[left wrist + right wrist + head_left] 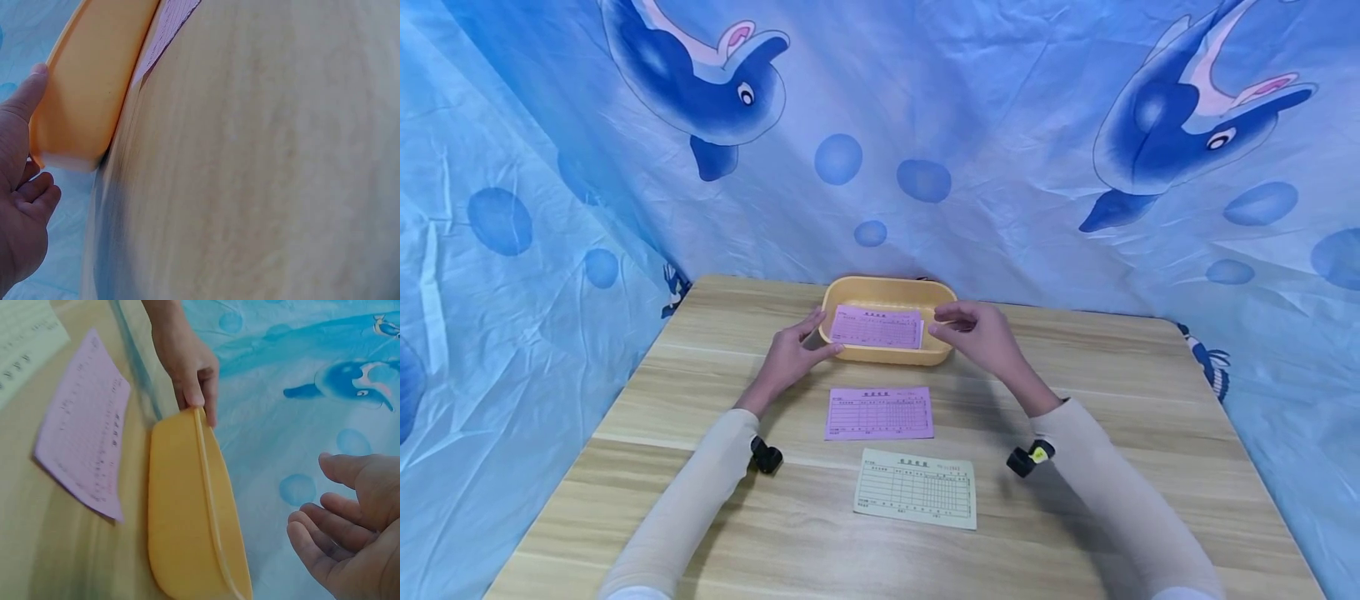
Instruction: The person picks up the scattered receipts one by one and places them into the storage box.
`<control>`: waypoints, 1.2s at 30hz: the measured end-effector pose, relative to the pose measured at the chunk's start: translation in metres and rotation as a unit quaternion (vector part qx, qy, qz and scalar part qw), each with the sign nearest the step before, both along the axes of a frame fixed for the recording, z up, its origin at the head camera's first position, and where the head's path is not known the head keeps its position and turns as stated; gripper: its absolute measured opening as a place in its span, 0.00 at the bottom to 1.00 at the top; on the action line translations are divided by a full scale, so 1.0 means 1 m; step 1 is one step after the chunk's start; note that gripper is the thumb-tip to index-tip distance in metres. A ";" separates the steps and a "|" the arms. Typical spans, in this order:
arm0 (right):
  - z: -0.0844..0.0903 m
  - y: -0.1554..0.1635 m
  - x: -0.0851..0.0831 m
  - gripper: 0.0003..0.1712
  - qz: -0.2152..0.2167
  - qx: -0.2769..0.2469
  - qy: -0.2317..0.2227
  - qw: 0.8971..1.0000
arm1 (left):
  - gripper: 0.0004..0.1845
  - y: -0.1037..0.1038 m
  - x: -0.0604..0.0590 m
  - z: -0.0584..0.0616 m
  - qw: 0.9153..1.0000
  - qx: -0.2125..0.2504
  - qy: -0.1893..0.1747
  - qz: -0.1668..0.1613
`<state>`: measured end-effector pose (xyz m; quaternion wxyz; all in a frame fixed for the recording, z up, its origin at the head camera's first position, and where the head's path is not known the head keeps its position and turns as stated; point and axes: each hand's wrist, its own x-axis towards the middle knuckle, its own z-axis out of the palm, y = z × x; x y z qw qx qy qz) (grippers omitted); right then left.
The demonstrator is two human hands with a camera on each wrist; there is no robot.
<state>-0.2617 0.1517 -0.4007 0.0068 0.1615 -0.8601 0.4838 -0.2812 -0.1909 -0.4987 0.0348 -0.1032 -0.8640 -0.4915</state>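
Observation:
A yellow plastic basket (887, 356) sits at the back of the table. Inside it lies a purple printed slip (877, 327), with a white paper edge showing at its right side. My left hand (790, 354) grips the basket's left end, thumb on the front wall. In the right wrist view, that left hand (182, 362) pinches the basket rim (203, 469). At the basket's right end is my right hand (981, 335), fingers loosely bent and holding nothing. The right wrist view shows this right hand (356, 528) apart from the basket, palm partly visible.
A second purple slip (878, 414) lies on the wooden table (662, 467) in front of the basket. Nearer me is a pale green slip (915, 490), slightly tilted. Behind the table's back edge hangs a blue curtain (1000, 242) with dolphins printed on it.

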 end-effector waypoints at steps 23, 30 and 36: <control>-0.064 0.033 0.103 0.21 -0.015 0.001 -0.047 0.999 | 0.47 0.001 0.000 -0.001 1.000 0.004 -0.002 -0.001; -0.086 0.039 0.124 0.22 -0.024 0.006 -0.078 0.997 | 0.47 0.001 0.000 -0.001 1.000 0.003 -0.001 -0.001; -0.102 0.042 0.138 0.22 -0.012 -0.007 -0.094 0.995 | 0.47 0.002 0.001 0.001 1.000 0.001 -0.001 0.001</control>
